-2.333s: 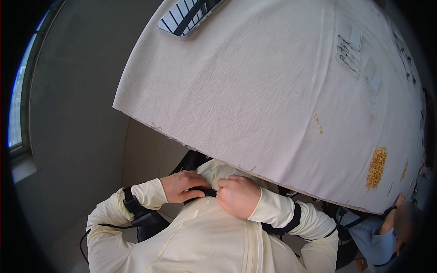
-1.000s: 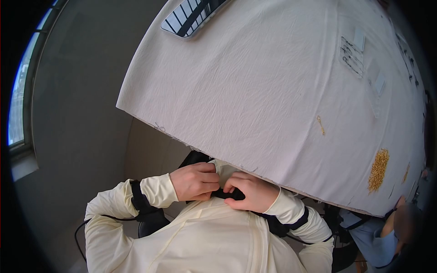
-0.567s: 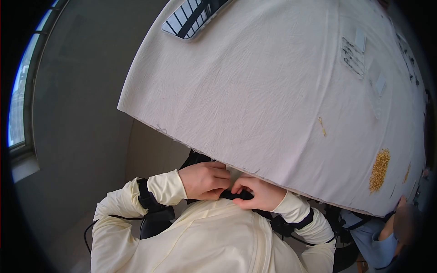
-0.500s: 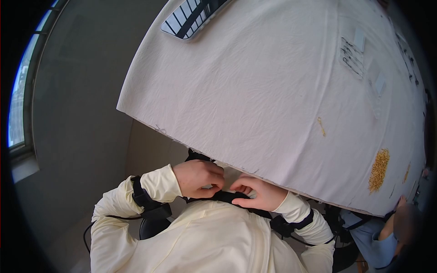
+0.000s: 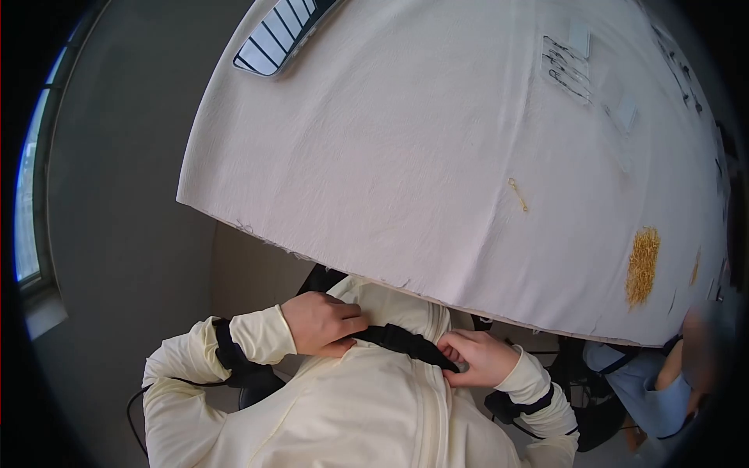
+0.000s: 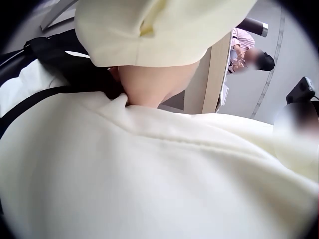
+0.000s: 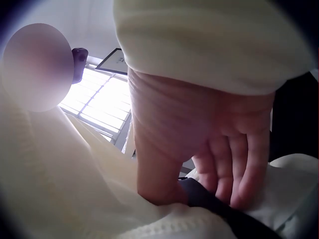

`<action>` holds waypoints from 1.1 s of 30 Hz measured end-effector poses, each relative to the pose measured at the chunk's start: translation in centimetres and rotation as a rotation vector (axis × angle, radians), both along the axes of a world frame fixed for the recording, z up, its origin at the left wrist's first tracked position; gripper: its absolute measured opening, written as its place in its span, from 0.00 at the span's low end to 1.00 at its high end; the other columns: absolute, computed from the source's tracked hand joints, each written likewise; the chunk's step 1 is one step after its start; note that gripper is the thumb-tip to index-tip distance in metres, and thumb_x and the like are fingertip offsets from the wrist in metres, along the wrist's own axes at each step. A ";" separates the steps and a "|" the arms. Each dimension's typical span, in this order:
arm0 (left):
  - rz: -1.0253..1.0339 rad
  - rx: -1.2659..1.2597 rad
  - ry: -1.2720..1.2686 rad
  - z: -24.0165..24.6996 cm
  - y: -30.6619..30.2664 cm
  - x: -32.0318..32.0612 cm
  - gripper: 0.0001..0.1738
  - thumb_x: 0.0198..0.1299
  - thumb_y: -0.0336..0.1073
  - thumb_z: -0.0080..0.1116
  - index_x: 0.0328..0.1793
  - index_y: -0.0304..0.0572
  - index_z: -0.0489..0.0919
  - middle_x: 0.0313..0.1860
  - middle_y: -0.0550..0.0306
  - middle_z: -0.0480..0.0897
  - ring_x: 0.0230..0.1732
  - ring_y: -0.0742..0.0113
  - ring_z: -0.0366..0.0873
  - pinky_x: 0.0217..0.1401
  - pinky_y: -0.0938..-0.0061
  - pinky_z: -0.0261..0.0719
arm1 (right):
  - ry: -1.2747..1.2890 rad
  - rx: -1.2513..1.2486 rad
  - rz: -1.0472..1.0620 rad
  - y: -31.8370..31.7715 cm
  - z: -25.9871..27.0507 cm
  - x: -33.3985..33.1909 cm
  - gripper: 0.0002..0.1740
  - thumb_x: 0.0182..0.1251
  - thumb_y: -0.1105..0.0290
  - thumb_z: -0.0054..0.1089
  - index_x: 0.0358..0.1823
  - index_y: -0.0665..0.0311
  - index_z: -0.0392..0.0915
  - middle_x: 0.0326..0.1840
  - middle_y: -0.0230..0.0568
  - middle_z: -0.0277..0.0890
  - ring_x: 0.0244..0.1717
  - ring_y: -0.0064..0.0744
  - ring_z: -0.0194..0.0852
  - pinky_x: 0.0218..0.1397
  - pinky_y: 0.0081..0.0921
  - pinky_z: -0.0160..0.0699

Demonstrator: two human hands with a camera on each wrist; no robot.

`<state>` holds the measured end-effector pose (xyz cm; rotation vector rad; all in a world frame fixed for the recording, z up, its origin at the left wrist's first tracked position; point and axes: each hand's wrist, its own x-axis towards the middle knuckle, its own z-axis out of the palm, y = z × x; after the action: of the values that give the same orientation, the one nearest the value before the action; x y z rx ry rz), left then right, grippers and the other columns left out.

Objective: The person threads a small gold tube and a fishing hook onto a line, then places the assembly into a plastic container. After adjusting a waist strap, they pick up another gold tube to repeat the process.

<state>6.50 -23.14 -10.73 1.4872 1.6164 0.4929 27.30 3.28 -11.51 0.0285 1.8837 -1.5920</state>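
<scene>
A black strap (image 5: 402, 341) with a thicker middle part lies across the front of the person's cream jacket (image 5: 367, 413) at the waist. At its left end, the left hand (image 5: 321, 324) holds it with curled fingers. The right hand (image 5: 485, 360) pinches the other end between thumb and bent fingers. From the right wrist, the same strap (image 7: 207, 196) runs past the thumb tip, below the fingers. In the left wrist view only the left hand's wrist side (image 6: 149, 85) shows under the sleeve; its fingers are hidden behind the jacket.
A white-clothed table (image 5: 374, 171) edges close in front of the waist. On it lie a phone-like slab (image 5: 273, 39), a small gold chain piece (image 5: 518, 195), a gold heap (image 5: 643, 267) and clear packets (image 5: 566, 70). Another person (image 5: 644, 390) sits at the right.
The hands have moved apart, the right one to the right, baring the strap stretched between them. The table has shifted left and slightly tilted in the head view.
</scene>
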 end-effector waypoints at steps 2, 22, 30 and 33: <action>-0.035 0.084 0.038 -0.2 -0.2 0.5 0.17 0.55 0.38 0.65 0.48 0.39 0.79 0.37 0.52 0.81 0.31 0.51 0.81 0.34 0.61 0.82 | 0.000 -0.010 -0.028 -0.3 0.1 -0.1 0.19 0.53 0.68 0.73 0.44 0.67 0.77 0.34 0.37 0.79 0.33 0.28 0.79 0.41 0.24 0.81; 0.243 0.187 -0.372 -3.0 2.4 1.2 0.18 0.68 0.39 0.58 0.59 0.39 0.81 0.56 0.42 0.83 0.60 0.44 0.78 0.66 0.58 0.74 | -0.147 -0.139 -0.134 -0.8 -1.1 0.0 0.15 0.51 0.72 0.72 0.39 0.64 0.77 0.27 0.23 0.72 0.28 0.15 0.67 0.32 0.16 0.69; 0.534 -0.264 -0.397 -0.6 -1.1 -4.0 0.16 0.66 0.37 0.59 0.57 0.38 0.81 0.47 0.48 0.85 0.47 0.56 0.83 0.55 0.66 0.79 | -0.002 0.064 -0.317 0.4 -1.5 1.2 0.13 0.62 0.70 0.71 0.40 0.64 0.75 0.31 0.27 0.73 0.31 0.19 0.71 0.37 0.19 0.74; 0.294 0.151 -0.483 -0.6 0.1 -1.4 0.15 0.68 0.34 0.56 0.58 0.40 0.80 0.56 0.49 0.81 0.58 0.52 0.78 0.65 0.63 0.74 | -0.011 0.024 -0.308 0.1 -0.7 0.3 0.10 0.65 0.70 0.69 0.39 0.65 0.76 0.31 0.30 0.75 0.31 0.21 0.73 0.37 0.20 0.75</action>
<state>5.07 -23.07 -11.32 1.1207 1.4297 1.0714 27.59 3.34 -12.26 0.3524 1.9614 -1.7640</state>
